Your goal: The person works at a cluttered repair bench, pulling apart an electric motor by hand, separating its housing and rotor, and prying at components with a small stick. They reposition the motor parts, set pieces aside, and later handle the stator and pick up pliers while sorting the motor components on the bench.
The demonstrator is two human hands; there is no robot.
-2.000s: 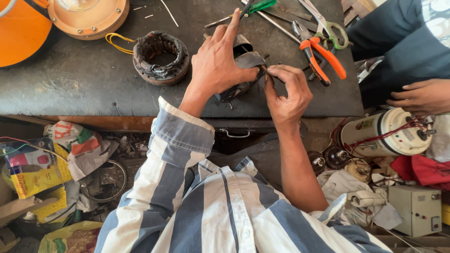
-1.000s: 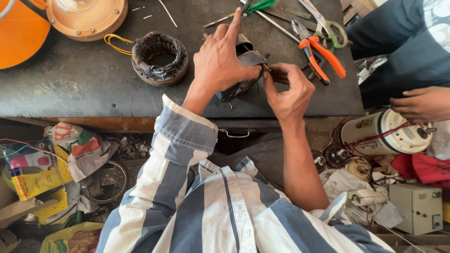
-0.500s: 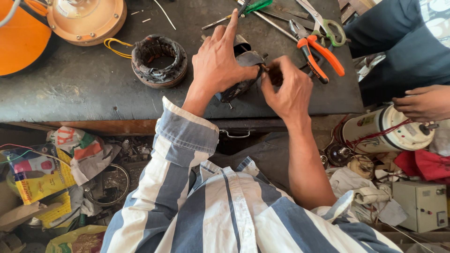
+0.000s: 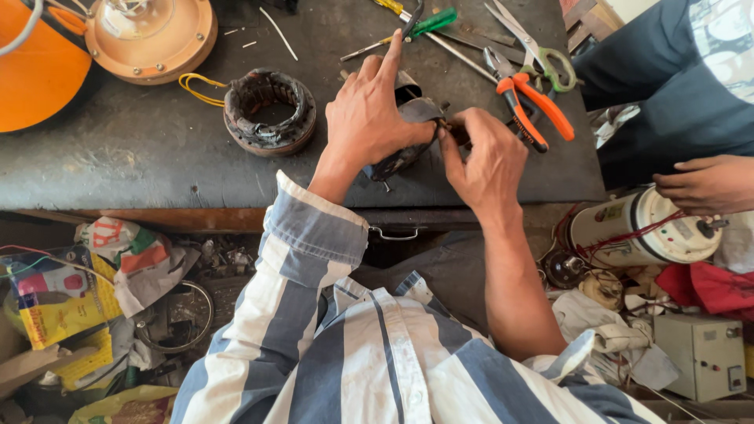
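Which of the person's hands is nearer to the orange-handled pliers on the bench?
Right. The right hand pinches at the dark part beside the orange-handled pliers, which lie just beyond its knuckles. The left hand grips the dark motor part farther left, with the right hand between.

This is a repair workshop. Pliers (image 4: 528, 102), scissors (image 4: 532, 49) and a wire coil (image 4: 269, 112) lie on the dark tabletop (image 4: 118, 169). Scrap piles up below.
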